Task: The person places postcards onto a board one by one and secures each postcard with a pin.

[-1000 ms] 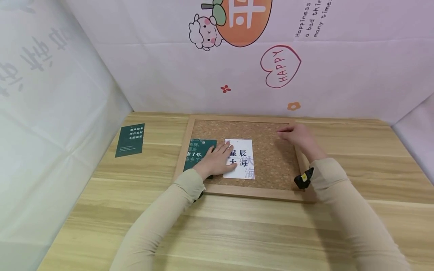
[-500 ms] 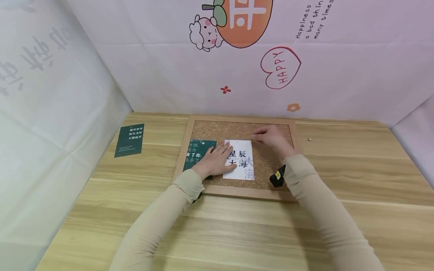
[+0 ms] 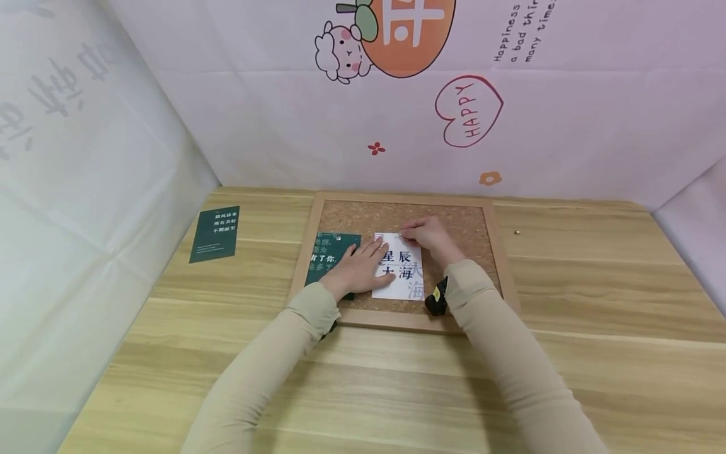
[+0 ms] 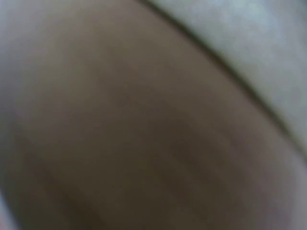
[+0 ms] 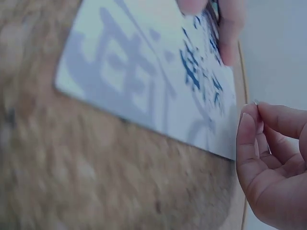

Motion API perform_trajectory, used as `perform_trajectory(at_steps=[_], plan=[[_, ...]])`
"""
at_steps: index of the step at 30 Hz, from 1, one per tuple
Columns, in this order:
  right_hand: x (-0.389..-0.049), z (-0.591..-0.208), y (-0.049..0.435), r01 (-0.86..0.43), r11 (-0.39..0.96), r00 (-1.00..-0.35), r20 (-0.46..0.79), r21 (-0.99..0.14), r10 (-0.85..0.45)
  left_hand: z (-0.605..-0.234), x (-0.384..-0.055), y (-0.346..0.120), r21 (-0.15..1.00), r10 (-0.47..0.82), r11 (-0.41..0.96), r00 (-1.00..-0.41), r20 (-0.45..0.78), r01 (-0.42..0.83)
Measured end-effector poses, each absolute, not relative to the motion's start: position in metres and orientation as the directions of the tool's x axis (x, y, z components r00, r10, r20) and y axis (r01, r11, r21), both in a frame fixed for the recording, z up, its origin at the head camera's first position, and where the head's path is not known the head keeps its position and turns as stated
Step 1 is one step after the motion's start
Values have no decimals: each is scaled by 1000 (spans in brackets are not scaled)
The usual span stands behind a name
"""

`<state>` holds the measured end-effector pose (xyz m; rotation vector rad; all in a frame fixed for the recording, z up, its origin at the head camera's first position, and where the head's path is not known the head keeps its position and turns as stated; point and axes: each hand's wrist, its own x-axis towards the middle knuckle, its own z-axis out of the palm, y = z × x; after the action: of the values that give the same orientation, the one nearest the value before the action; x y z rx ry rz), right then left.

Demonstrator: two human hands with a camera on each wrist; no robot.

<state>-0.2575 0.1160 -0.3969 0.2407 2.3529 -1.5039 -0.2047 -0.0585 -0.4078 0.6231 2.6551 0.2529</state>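
My left hand (image 3: pixel 358 268) lies with straight, spread fingers over the left part of a white card (image 3: pixel 401 287) with dark lettering, pressing it on the cork board (image 3: pixel 454 265). At the top edge of that card, my right hand (image 3: pixel 431 238) pinches a small shiny thumbtack (image 5: pixel 256 102) between thumb and finger, mostly hidden by the fingertips. A dark green card (image 3: pixel 323 258) is on the board to the left, with a tack (image 3: pixel 339 238) near its top; my left hand covers part of it. The left wrist view shows only blurred skin and sleeve.
Another green card (image 3: pixel 215 233) lies on the wooden table (image 3: pixel 340 384) left of the board. A small shiny tack (image 3: pixel 517 232) rests on the table to the right. A printed white cloth (image 3: pixel 283 126) stands behind, with another along the left side.
My right hand has moved left from the board's right edge to the top of the white card, uncovering the tack on the table. My left hand has stayed in place.
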Motion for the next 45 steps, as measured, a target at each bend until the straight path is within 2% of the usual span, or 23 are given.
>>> perform_trajectory(at_steps=[9, 27, 45], plan=[[-255, -398, 109, 333, 353, -933, -361, -874, -13, -410, -206, -58, 258, 462, 883, -821, -336, 392], [-253, -399, 103, 303, 491, -936, -351, -817, -6, -409, -206, -59, 274, 465, 880, -816, -343, 387], [-256, -397, 102, 300, 551, -938, -345, -779, 23, -409, -206, -58, 274, 466, 880, -813, -348, 387]])
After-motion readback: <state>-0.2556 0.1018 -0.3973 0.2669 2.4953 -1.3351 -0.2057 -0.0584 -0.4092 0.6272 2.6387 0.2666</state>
